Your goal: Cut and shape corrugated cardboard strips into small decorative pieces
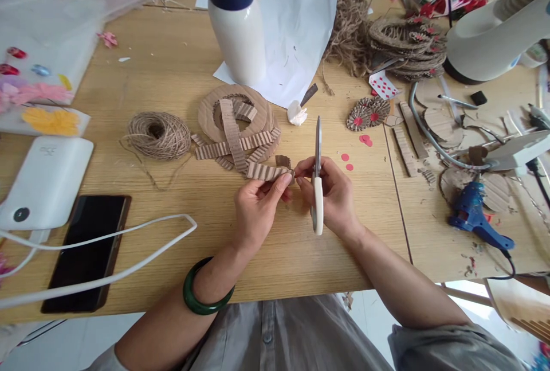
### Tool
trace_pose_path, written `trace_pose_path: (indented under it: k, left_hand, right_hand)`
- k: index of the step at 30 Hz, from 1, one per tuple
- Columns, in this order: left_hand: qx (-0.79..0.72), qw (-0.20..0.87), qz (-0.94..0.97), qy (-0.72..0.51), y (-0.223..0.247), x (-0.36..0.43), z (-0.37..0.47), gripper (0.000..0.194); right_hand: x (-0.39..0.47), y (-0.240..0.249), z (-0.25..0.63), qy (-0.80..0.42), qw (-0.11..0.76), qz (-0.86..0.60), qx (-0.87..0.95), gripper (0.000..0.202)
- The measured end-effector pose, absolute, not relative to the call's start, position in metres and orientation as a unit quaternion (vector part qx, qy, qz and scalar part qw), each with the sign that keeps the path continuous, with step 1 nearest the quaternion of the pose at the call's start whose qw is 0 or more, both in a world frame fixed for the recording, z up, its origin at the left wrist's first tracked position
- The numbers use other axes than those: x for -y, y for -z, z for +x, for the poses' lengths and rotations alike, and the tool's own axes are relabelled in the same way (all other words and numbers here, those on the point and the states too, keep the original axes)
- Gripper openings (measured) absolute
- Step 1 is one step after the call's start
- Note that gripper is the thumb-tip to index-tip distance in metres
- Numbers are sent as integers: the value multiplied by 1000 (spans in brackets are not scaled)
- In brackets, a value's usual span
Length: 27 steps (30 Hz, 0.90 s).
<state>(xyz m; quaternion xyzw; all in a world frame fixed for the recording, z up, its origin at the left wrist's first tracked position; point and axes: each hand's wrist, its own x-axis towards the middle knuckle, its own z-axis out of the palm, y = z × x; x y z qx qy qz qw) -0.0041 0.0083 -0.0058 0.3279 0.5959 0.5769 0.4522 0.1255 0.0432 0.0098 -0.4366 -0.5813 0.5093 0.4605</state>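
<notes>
My left hand (256, 210) pinches a corrugated cardboard strip (265, 172) between thumb and fingers, close to its right end. In my right hand (339, 196) is a pair of scissors (318, 204) with white handles, blades pointing away from me. The right fingertips meet the strip's end, and whether they grip it too I cannot tell. A small brown scrap (283, 160) lies just beyond the strip. Behind my left hand, more corrugated strips (232, 133) lie across a cardboard ring (209, 108).
A twine ball (158, 135) lies left of the ring. A white bottle (238, 32) stands on paper (296, 32) behind. Phone (88, 250), power bank (47, 182) and white cable (150, 256) occupy the left; a blue glue gun (476, 216) and cardboard pieces (412, 130) the right.
</notes>
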Motion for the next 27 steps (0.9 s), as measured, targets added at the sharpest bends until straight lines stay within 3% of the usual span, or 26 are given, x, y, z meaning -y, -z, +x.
trace_pose_path:
  k: [16,23,27]
  left_hand:
    - [-630,400,364,-557,4,-5,-2,22]
    - [-631,399,366,-555,8,-5,-3,24]
    - [-654,346,399,-541,14,-4,-6,24]
  right_hand:
    - [-42,-8,126,-514,441,-471,566,21]
    - [-45,-11,126,-554,434,-469,534,23]
    - [-46,-12,127,-597,426,-450,510,27]
